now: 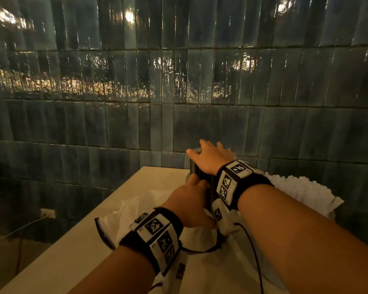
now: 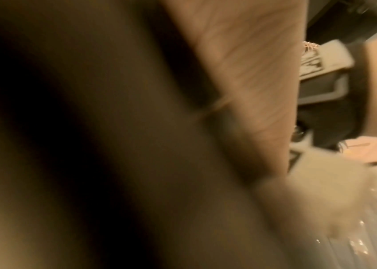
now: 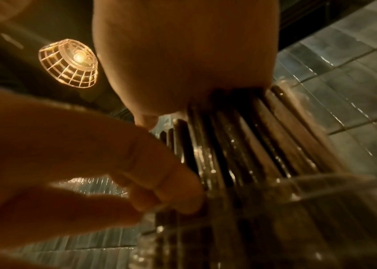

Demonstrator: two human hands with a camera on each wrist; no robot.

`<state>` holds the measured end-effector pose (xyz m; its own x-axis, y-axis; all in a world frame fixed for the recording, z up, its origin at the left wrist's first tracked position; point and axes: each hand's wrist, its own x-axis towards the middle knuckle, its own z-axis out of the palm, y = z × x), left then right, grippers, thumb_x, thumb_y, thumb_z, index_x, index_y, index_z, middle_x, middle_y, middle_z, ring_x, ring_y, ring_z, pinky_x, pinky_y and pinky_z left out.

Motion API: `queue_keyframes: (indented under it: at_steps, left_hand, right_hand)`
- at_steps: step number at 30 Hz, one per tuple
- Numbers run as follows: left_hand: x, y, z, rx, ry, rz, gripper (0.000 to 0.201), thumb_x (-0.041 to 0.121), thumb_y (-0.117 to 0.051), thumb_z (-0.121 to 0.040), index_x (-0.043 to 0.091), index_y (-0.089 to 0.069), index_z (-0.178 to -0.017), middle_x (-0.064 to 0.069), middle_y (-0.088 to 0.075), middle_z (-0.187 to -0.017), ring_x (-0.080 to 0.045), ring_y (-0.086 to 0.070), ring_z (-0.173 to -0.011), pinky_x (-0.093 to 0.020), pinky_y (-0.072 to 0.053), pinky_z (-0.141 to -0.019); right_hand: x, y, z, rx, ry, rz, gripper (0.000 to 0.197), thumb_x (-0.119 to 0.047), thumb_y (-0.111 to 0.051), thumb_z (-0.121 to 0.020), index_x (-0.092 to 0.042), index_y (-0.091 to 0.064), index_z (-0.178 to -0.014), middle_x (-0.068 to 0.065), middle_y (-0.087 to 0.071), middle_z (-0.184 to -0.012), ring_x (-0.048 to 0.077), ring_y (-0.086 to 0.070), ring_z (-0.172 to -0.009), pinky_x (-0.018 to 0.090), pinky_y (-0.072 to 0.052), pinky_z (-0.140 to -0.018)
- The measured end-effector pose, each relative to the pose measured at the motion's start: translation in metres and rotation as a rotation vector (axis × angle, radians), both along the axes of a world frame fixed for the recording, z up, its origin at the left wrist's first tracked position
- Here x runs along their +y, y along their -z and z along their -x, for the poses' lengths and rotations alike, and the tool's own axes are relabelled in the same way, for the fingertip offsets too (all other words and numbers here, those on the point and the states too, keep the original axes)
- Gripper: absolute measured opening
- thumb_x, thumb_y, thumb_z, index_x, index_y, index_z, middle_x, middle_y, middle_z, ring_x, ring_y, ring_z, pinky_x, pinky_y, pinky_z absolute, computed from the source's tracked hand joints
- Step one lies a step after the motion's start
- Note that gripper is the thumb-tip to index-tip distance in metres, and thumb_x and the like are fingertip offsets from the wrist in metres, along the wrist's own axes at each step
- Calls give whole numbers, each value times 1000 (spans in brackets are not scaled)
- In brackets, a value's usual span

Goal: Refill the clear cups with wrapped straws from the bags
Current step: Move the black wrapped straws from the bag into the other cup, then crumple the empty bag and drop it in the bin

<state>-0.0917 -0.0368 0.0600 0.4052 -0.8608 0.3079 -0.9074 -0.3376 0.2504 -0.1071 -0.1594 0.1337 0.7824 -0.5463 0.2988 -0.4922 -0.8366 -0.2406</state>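
A bundle of dark wrapped straws (image 1: 195,169) (image 3: 240,145) stands upright in a clear cup (image 3: 320,183) at the far end of the table. My right hand (image 1: 210,158) (image 3: 182,54) lies flat on the straws' top ends, fingers stretched forward. My left hand (image 1: 191,194) (image 3: 159,172) reaches in from the near side, with its fingers curled against the cup near the rim. In the head view the hands hide most of the cup. The left wrist view is blurred by skin close to the lens.
A bag of white wrapped straws (image 1: 302,187) lies to the right of the cup. Crumpled clear plastic bags (image 1: 128,211) cover the beige table (image 1: 94,230) under my forearms. A dark tiled wall (image 1: 179,102) rises right behind. A socket (image 1: 48,213) with a cable sits low left.
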Motion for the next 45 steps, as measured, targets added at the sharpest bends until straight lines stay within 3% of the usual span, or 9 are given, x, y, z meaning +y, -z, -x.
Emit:
queue_keyframes:
  at_steps: [10, 19, 24, 29, 31, 34, 37, 42, 45]
  left_hand:
    - [-1, -1, -3, 56, 1, 15, 89, 48, -81, -60, 30, -35, -133, 3, -32, -133, -18, -50, -109, -26, -45, -86]
    - [1, 1, -1, 58, -25, -11, 91, 48, -82, -58, 28, -34, -133, 3, -32, -131, -18, -51, -109, -23, -42, -81]
    - [2, -3, 3, 58, -24, -48, 92, 45, -82, -59, 24, -34, -135, 1, -33, -129, -20, -50, -110, -26, -46, -85]
    - [10, -11, 6, 73, 1, -120, 101, 43, -81, -63, 24, -26, -146, 0, -28, -141, -22, -45, -121, -30, -45, -94]
    - [16, -15, 8, 91, 19, -145, 104, 41, -81, -65, 26, -22, -148, 0, -26, -147, -22, -43, -125, -36, -43, -101]
    - [27, -19, 6, 164, 47, -149, 94, 35, -81, -67, 27, -28, -144, 1, -41, -143, -19, -46, -123, -33, -40, -102]
    - [42, -18, 1, 208, -13, -205, 92, 31, -82, -67, 26, -31, -144, 2, -45, -141, -19, -45, -125, -37, -37, -106]
    - [68, -6, -4, 104, -250, -445, 88, 37, -76, -75, 20, -29, -147, -3, -41, -144, -23, -44, -127, -37, -39, -104]
    - [82, 2, -8, 24, -263, -507, 45, 28, -58, -91, 11, -50, -131, -8, -53, -130, -23, -53, -110, -30, -44, -93]
  right_hand:
    - [-4, 1, 1, 153, -95, 114, 48, -41, -20, -101, -30, -25, -147, -1, -25, -156, 31, -26, -140, 55, -17, -113]
    - [-10, 5, 8, 106, -201, 181, 47, -45, -20, -100, -32, -31, -144, -3, -32, -152, 27, -34, -136, 47, -23, -110]
    - [-12, 15, 16, -105, -229, 244, 44, -49, -28, -98, -33, -46, -133, -3, -53, -135, 26, -47, -120, 41, -35, -95]
    - [-6, 17, 37, -94, -269, 284, 47, -44, -44, -93, -31, -41, -138, -1, -45, -141, 23, -33, -133, 52, -16, -110]
    - [4, 19, 50, -200, -301, 294, 46, -35, -52, -90, -27, -46, -134, 0, -46, -138, 23, -32, -132, 49, -23, -110]
    - [29, 29, 69, -352, -399, 287, 18, -20, -56, -82, -22, -61, -99, 1, -55, -106, 20, -48, -101, 34, -41, -83]
    - [50, 43, 77, -202, -462, 42, 8, -16, -58, -78, -24, -57, -79, -5, -55, -82, 16, -54, -78, 26, -39, -61]
    - [70, 69, 67, 196, -476, -17, 59, -32, -70, -75, -26, -48, -130, 0, -54, -124, 20, -53, -110, 35, -50, -88]
    - [78, 85, 56, 352, -514, 54, 99, -59, -74, -60, -32, -28, -143, -1, -44, -140, 24, -43, -124, 45, -43, -99]
